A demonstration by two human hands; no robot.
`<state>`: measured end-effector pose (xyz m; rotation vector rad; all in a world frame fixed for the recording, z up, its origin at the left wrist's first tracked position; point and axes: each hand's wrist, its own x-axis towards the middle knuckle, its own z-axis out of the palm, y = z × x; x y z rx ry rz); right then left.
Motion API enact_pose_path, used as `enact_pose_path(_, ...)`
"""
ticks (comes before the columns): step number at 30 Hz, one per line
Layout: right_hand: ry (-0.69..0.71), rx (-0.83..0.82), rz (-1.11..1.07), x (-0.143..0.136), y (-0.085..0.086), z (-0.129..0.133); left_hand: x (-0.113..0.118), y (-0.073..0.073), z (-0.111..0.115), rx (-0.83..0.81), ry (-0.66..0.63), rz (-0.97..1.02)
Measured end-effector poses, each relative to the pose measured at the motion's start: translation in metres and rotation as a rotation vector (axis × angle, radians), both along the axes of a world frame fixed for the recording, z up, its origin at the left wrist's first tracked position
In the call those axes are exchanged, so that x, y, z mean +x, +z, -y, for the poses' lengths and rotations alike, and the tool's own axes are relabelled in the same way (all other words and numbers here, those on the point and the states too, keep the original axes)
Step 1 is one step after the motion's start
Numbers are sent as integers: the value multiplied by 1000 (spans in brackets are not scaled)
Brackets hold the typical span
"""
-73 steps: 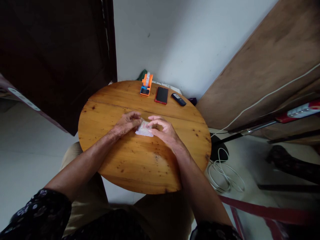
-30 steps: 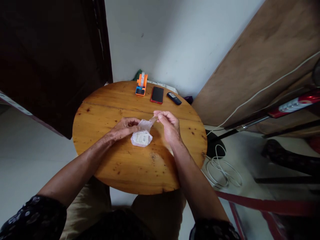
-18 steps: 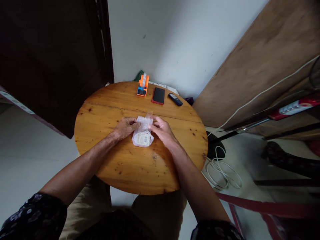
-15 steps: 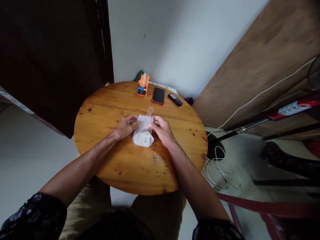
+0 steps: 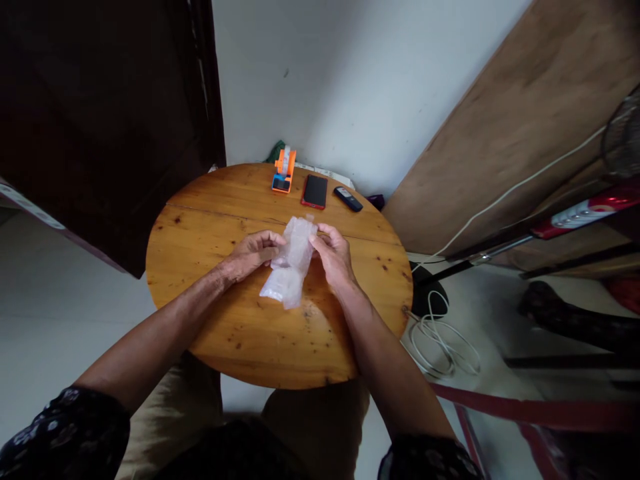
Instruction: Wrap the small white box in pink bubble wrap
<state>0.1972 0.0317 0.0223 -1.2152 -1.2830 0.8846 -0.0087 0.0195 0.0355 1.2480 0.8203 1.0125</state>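
Note:
A piece of translucent bubble wrap [image 5: 299,243] is between my two hands over the table's middle. Its lower part spreads toward me in a loose flap, and the upper part looks folded into a flat packet. What lies inside cannot be made out. My left hand [image 5: 254,253] pinches the packet's left edge with thumb and fingers. On the opposite edge my right hand [image 5: 333,252] grips the wrap, thumb on top and fingers behind. A short strip of clear tape [image 5: 310,217] sticks out at the packet's far end.
Along the far edge of the round wooden table [image 5: 200,227] stand an orange tape dispenser [image 5: 284,170], a dark phone with a red edge [image 5: 315,191] and a black keypad phone [image 5: 348,199]. A white cable [image 5: 440,333] lies coiled on the floor to the right.
The wrap has turned over, and its lower part now lies as a loose flap. The pale labelled piece seen through its near end no longer shows. Both hands keep hold of the sides.

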Motion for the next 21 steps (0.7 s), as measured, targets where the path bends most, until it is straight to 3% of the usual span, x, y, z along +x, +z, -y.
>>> enact_pose_path(3, -145, 147, 106, 2, 7, 4, 0, -3, -2, -12, 55, 15)
enact_pose_path(9, 79, 10, 320, -9, 19, 24, 0, 0, 2, -5, -8, -8)
enact_pose_path(13, 34, -18, 421, -12, 12, 22, 2, 2, 5, 5, -39, -3)
enact_pose_path(16, -4, -25, 257, -8, 9, 16, 2, 1, 3, 4, 34, 27)
enact_pose_path(21, -6, -167, -261, -1, 15, 11, -2, -1, -6, -95, 249, 153)
